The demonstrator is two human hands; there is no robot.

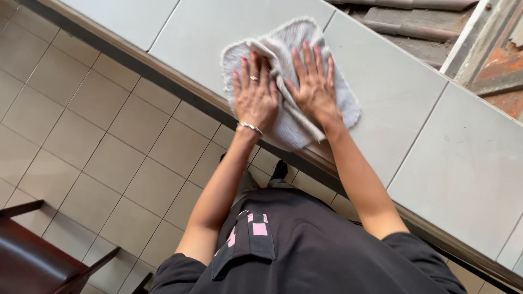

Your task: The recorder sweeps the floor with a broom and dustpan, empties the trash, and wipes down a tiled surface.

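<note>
Two hands press flat on one grey cloth [291, 117] that lies rumpled on a pale tiled counter [403, 103], close to the counter's near edge. The cloth is under both palms and spreads out beyond them on every side: a folded corner rises past the fingertips at the top, a wider flap runs out to the right of the right hand, and its lower part reaches the counter's front edge between the two wrists.

The left hand [255, 97] is open, fingers spread and laid flat on the left part of the cloth; it grips nothing. It wears a ring on one finger and a thin bracelet [249, 127] at the wrist. The right hand [313, 87] is open too, fingers stretched and slightly apart, palm down on the cloth's middle, just beside the left hand with their thumbs nearly meeting. The nails of both are painted red.

Both forearms reach up from a dark shirt [305, 245] with pink patches on its chest pocket. Below the counter edge lies a floor of beige tiles [98, 141], and a dark wooden chair [38, 256] stands at the lower left. Beyond the counter, at the upper right, weathered roof tiles [414, 27] show.
</note>
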